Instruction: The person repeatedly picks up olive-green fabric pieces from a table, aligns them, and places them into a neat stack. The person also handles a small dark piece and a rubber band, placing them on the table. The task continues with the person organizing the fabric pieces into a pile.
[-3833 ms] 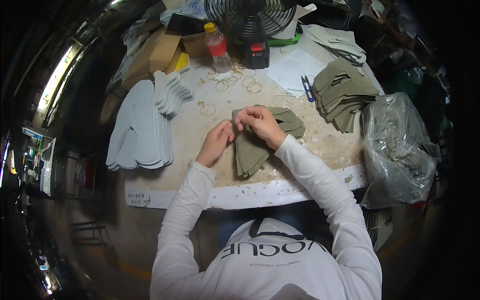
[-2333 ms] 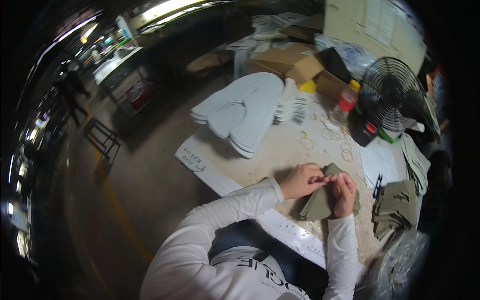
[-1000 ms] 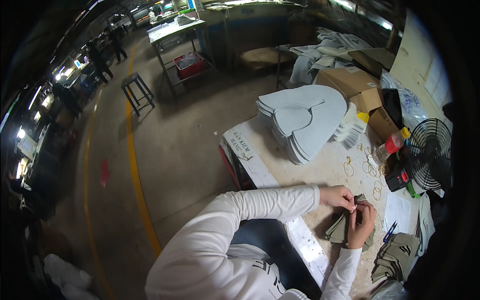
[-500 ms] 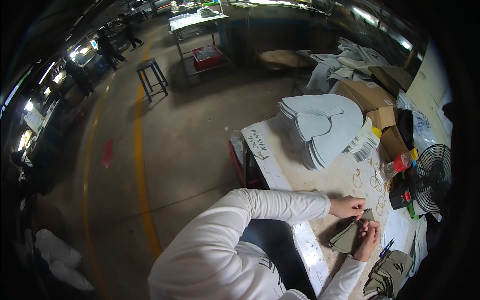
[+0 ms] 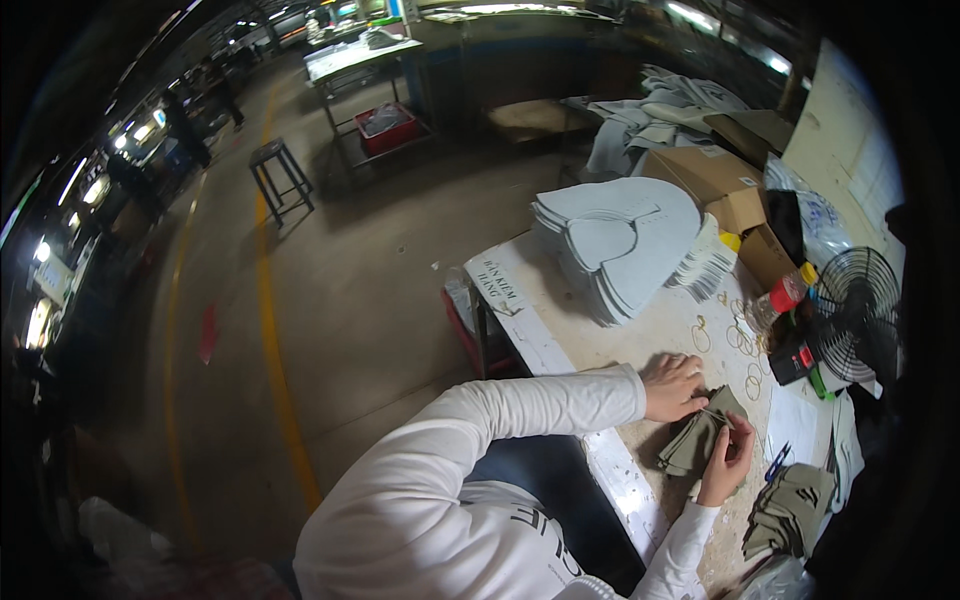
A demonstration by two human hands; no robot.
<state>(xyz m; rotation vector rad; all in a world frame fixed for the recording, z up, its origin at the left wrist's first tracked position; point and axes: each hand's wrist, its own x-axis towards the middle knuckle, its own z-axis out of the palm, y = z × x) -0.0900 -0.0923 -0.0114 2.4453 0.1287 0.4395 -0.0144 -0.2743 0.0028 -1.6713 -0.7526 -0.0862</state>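
A small bundle of olive-green cut pieces [image 5: 690, 447] lies on the worktable, in front of me. Across its upper part runs a thin pale band [image 5: 714, 412], which looks like a rubber band. My left hand [image 5: 674, 388] rests at the bundle's far left end, fingers stretched out over the tabletop and thumb at the band. On the other side, my right hand [image 5: 730, 462] is closed, its thumb and fingertips gripping the bundle's right edge close to the band. Whether those fingertips also hold the band is too small to tell.
Loose rubber bands [image 5: 740, 340] lie beyond the bundle, near a bottle [image 5: 780, 299] and black fan [image 5: 855, 310]. A tall stack of grey cut pieces [image 5: 625, 235] stands farther back beside cardboard boxes [image 5: 705, 178]. More olive pieces [image 5: 792, 508] and a blue pen [image 5: 777, 461] lie at right.
My hands were close together over the band; my left hand has drawn back leftward and its fingers have spread. My right hand has shifted to the bundle's right edge. The whole view has shifted slightly.
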